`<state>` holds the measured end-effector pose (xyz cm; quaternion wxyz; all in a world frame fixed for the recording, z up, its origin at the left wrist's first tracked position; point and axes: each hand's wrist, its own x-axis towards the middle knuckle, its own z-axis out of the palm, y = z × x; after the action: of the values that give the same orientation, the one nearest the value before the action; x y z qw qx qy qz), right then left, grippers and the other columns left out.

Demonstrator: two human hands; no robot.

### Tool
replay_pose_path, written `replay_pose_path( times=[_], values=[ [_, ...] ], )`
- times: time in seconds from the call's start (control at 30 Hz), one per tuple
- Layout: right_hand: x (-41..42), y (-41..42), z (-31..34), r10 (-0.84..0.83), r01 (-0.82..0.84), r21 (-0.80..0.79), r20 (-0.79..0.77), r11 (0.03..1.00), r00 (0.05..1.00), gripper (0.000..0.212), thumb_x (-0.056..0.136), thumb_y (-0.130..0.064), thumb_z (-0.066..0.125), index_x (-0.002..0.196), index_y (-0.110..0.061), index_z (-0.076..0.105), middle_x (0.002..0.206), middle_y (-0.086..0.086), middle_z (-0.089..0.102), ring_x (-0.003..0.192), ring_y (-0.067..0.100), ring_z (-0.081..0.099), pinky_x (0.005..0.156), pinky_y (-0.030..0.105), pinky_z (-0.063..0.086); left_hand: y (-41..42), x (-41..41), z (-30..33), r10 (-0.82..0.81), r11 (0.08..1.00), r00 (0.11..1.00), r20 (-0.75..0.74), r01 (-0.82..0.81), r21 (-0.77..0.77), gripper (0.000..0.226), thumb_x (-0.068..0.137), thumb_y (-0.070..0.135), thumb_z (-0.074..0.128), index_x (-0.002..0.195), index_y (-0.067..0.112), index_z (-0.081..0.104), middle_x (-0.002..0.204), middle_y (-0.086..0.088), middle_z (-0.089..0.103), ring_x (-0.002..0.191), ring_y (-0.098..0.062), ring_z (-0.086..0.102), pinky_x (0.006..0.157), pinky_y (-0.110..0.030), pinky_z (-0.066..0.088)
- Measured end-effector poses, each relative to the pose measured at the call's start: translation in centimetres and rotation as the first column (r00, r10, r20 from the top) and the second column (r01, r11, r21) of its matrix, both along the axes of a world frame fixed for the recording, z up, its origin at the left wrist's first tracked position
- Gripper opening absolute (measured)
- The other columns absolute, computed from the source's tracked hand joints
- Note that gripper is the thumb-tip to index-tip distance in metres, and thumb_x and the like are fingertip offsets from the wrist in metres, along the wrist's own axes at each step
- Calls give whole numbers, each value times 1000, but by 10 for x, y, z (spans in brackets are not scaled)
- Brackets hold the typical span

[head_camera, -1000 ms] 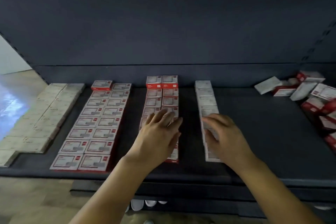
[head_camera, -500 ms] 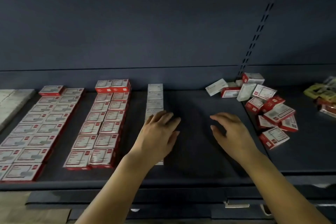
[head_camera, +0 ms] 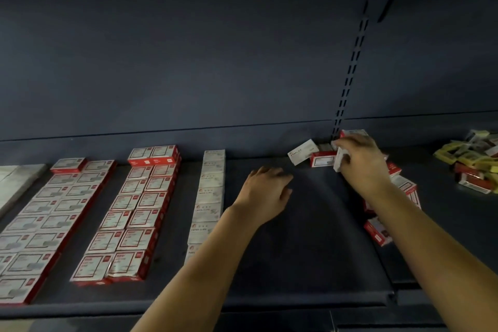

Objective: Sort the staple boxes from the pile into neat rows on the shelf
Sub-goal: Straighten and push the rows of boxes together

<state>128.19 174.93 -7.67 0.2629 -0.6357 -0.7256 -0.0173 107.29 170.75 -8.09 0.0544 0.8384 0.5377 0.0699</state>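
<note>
The shelf [head_camera: 310, 264] carries finished rows at left: two double rows of red boxes [head_camera: 126, 213], then a single white row [head_camera: 208, 197] running front to back. The left hand [head_camera: 265, 194] lies just right of that row, palm down, fingers relaxed and spread over bare shelf, holding nothing. A dark gap separates it from the pile [head_camera: 388, 197], which lies to the right and toward the back wall.

The right hand [head_camera: 361, 160] is on the pile's rear edge. Its fingers curl round a white box [head_camera: 340, 160], apparently stood on end with its long axis near vertical; motion blur makes the exact grip uncertain. The right hand is the nearer hand to the pile; the next free slot, by judgement, lies to its left, beside the white row.

Compared with half a second ago, the right hand has moved from bare shelf up into the pile, and the left has shifted right, off the white row. The camera has also swung right.
</note>
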Motion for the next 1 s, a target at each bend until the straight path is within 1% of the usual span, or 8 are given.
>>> replay_pose_path(
  times=[0.07, 0.2, 0.37, 0.6, 0.7, 0.77, 0.9, 1.0],
  values=[
    [3, 12, 3, 10, 1, -84, 135, 996, 991, 39, 82, -6, 62, 121, -7, 58, 126, 12, 53, 121, 32, 40, 99, 41, 37, 4, 0, -1, 12, 1000, 1000, -17, -13, -22, 41, 98, 30, 41, 137, 20, 44, 141, -1, 44, 129, -23, 36, 108, -35, 26],
    [4, 24, -6, 44, 10, -240, 218, 971, 975, 42, 86, -11, 57, 128, -16, 54, 132, 4, 49, 126, 25, 36, 103, 37, 34, 2, -6, -7, 29, 998, 999, 38, -27, -56, 41, 97, 31, 44, 136, 19, 46, 139, -2, 46, 128, -22, 39, 108, -37, 30],
    [8, 21, -13, 79, -39, -166, 246, 985, 966, 53, 83, 1, 54, 132, -19, 52, 132, 5, 48, 125, 26, 33, 102, 37, 35, -8, -8, -15, 37, 995, 997, 61, -32, -90, 43, 96, 32, 45, 137, 21, 45, 143, -2, 43, 132, -23, 37, 109, -36, 29],
    [18, 8, -15, 143, -116, -100, 329, 988, 933, 39, 79, 9, 55, 116, -1, 61, 127, 11, 51, 121, 31, 38, 96, 38, 38, -19, -8, -16, 15, 998, 995, 94, -8, -70, 42, 96, 30, 47, 136, 20, 47, 141, -1, 44, 130, -21, 38, 108, -35, 30],
    [21, 3, -24, 211, -234, 47, 287, 971, 934, 38, 55, 21, 70, 89, 3, 69, 99, 18, 63, 94, 41, 56, 76, 46, 53, -26, -10, -16, 28, 998, 985, 171, -18, -56, 41, 95, 29, 49, 135, 20, 48, 140, 0, 46, 130, -18, 39, 108, -34, 31],
    [19, -5, -29, 242, -281, 136, 246, 950, 938, 42, 45, 23, 75, 80, 2, 70, 84, 16, 63, 81, 40, 60, 68, 44, 56, -31, -12, -18, 42, 998, 967, 251, -31, -47, 41, 94, 28, 51, 135, 19, 50, 138, 0, 48, 129, -17, 41, 107, -32, 32],
    [1, -33, -24, 301, -304, 271, 55, 913, 952, 32, 55, 19, 77, 82, 2, 70, 82, 15, 63, 80, 38, 61, 75, 39, 51, -45, -15, -17, 73, 997, 909, 409, -69, -25, 44, 92, 26, 56, 135, 19, 49, 135, -1, 52, 126, -16, 44, 105, -25, 33],
    [-15, -61, -20, 345, -304, 295, -98, 906, 934, 27, 63, 11, 77, 87, 0, 70, 87, 12, 65, 82, 28, 62, 77, 29, 46, -54, -16, -15, 109, 994, 824, 556, -105, -39, 49, 90, 25, 61, 137, 20, 47, 134, 1, 52, 124, -12, 46, 100, -21, 38]
  ],
)
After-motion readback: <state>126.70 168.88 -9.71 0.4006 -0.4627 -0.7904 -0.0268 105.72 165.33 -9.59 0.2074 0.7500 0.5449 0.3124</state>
